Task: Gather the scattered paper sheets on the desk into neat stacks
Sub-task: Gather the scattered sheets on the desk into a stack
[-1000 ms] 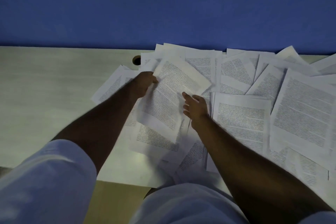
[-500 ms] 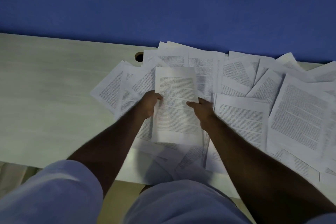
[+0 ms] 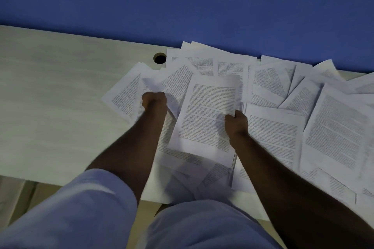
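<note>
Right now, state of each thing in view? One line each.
left hand: fingers curled, gripping a loose sheet from the left of the spread.
right hand: pinching the right edge of the gathered stack.
gathered stack: roughly squared, printed side up, partly lifted.
scattered sheets: overlapping, askew, not yet stacked.
desk: left part bare.
cable hole: uncovered.

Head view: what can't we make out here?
- Left hand: motion-blurred; it looks closed on a loose sheet, grip unclear.
- Right hand: fingers hidden under the stack it holds at the edge.
- Stack: sheet count unreadable, only the top page shows.
- Printed text: too small and dim to read.
- Sheets at right: cut off by the frame edge.
- Desk front edge: hidden by sleeves and arms.
</note>
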